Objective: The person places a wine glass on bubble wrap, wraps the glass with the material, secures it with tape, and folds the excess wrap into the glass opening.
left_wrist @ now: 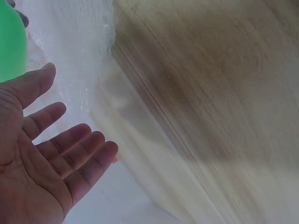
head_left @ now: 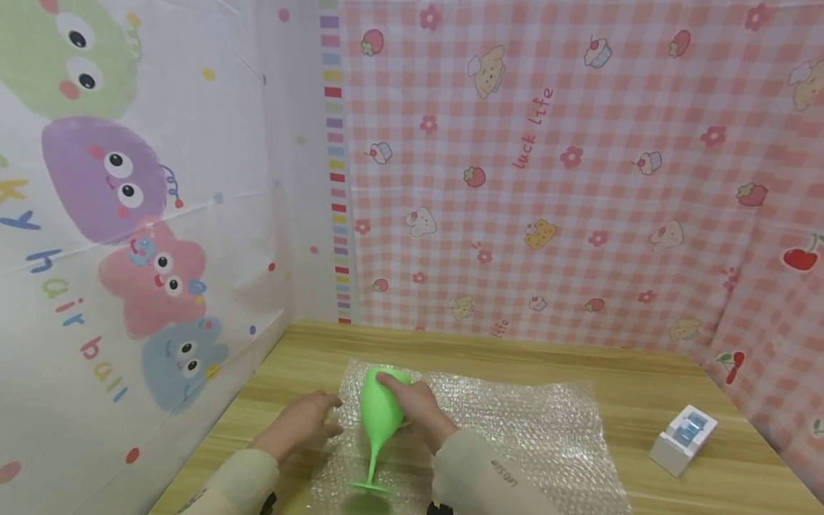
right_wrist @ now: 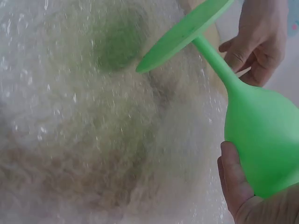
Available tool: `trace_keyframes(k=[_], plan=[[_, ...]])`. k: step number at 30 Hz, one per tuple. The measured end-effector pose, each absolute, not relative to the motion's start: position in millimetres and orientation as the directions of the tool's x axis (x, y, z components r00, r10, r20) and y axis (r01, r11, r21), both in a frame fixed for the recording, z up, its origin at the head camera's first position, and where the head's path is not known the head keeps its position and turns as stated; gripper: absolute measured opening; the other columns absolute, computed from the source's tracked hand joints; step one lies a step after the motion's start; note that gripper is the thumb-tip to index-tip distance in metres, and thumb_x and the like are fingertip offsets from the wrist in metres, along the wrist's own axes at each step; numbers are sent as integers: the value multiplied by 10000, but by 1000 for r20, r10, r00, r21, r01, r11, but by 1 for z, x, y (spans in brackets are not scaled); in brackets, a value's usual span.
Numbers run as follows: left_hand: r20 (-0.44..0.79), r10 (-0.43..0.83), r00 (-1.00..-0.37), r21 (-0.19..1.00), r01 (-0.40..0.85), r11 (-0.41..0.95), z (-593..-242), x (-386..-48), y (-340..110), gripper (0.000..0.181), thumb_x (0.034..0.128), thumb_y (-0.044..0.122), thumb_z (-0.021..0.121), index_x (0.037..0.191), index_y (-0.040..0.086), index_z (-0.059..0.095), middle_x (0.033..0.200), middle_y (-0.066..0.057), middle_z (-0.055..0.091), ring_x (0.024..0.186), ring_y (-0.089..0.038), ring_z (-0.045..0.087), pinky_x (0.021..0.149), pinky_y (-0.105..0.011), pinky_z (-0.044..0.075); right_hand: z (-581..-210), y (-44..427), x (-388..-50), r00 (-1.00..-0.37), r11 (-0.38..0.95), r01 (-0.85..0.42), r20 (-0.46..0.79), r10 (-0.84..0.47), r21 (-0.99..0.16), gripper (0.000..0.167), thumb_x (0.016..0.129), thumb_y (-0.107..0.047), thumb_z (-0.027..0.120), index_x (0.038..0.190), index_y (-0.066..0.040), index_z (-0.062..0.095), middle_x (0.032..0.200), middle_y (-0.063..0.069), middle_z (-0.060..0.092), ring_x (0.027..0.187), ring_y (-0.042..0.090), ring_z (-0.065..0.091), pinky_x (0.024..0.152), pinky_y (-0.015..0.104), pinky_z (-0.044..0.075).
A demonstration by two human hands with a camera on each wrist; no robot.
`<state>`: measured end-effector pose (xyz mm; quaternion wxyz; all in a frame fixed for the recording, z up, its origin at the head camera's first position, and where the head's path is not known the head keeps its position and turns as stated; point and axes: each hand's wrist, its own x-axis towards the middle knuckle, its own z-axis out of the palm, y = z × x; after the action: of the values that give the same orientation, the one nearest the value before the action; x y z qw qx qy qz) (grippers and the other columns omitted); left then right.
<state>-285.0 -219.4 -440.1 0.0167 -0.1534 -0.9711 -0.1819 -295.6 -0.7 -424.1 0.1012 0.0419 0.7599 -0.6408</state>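
Note:
A bright green plastic goblet (head_left: 380, 411) is gripped round its bowl by my right hand (head_left: 421, 409). It leans, foot toward me, and its round foot (right_wrist: 180, 44) hangs a little above the bubble wrap (head_left: 521, 429), where a green reflection shows below it. In the right wrist view the thumb and fingers of the right hand (right_wrist: 240, 191) hold the bowl. My left hand (head_left: 302, 423) hovers left of the goblet, near the wrap's left edge. Seen in the left wrist view, the left palm (left_wrist: 32, 172) faces the camera with spread fingers, apart from the goblet.
The bubble wrap lies spread over the middle of the wood-grain table (head_left: 283, 357). A small white box with a bluish window (head_left: 684, 438) stands at the table's right side. Patterned cloths (head_left: 547, 179) hang along the back and sides.

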Motion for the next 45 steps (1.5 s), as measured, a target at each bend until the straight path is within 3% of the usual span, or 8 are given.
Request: trace_keyframes(k=[8, 13, 19, 27, 31, 34, 39, 45], plan=[[89, 291, -953, 360, 303, 882, -438, -282, -221, 456, 820, 198, 787, 1215, 22, 643, 1166, -180, 637, 1033, -373, 616, 945, -567, 475, -429, -9, -289, -961, 113, 232, -245, -129, -966, 1023, 816, -611, 703, 1354, 168, 316, 1044, 217, 541, 880, 345, 627, 706, 488, 594], [110, 311, -944, 362, 330, 872, -439, -281, -224, 429, 789, 170, 804, 1161, 11, 662, 1164, -201, 646, 1082, -413, 601, 969, -573, 457, -433, -14, -285, -955, 98, 249, -261, -142, -964, 989, 815, -587, 718, 1345, 149, 323, 1015, 216, 553, 838, 342, 642, 670, 478, 598], [108, 294, -950, 409, 312, 858, -436, -280, -226, 442, 828, 181, 778, 1208, -2, 648, 1199, -201, 639, 1107, -418, 595, 973, -587, 452, -437, -19, -282, -949, 78, 259, -269, -165, -963, 920, 817, -567, 728, 1318, 101, 342, 997, 217, 565, 809, 330, 652, 639, 479, 598], [92, 294, -951, 428, 304, 851, -434, -282, -230, 447, 824, 162, 783, 1210, -17, 645, 1199, -204, 644, 1140, -432, 578, 999, -595, 428, -442, -25, -280, -945, 29, 263, -263, -193, -964, 846, 839, -529, 724, 1281, 100, 369, 1019, 222, 561, 836, 341, 658, 679, 511, 593], [55, 286, -957, 434, 281, 856, -438, -282, -231, 421, 819, 131, 781, 1184, -31, 648, 1135, -216, 659, 1086, -425, 597, 965, -588, 455, -444, -28, -279, -946, 51, 259, -264, -190, -965, 801, 853, -531, 707, 1240, 114, 431, 984, 210, 586, 810, 331, 671, 673, 502, 595], [48, 274, -960, 440, 267, 858, -441, -280, -231, 360, 869, 128, 731, 1181, -30, 648, 1112, -215, 659, 1051, -414, 610, 932, -577, 480, -445, -30, -279, -948, 69, 260, -268, -173, -963, 815, 857, -530, 704, 1251, 124, 421, 977, 212, 578, 811, 340, 667, 658, 512, 594], [96, 252, -963, 496, 265, 827, -443, -278, -230, 359, 967, 218, 633, 1230, -27, 634, 1183, -224, 646, 1085, -413, 610, 943, -581, 477, -447, -31, -279, -952, 97, 261, -273, -141, -960, 898, 861, -547, 693, 1314, 153, 360, 997, 223, 548, 847, 349, 638, 650, 529, 589], [105, 263, -959, 540, 277, 795, -440, -279, -228, 539, 945, 394, 651, 1278, -28, 607, 1224, -228, 634, 1017, -383, 646, 902, -560, 511, -449, -30, -278, -957, 165, 243, -264, -122, -956, 865, 857, -593, 671, 1266, 132, 436, 963, 192, 571, 832, 321, 631, 637, 523, 589]])
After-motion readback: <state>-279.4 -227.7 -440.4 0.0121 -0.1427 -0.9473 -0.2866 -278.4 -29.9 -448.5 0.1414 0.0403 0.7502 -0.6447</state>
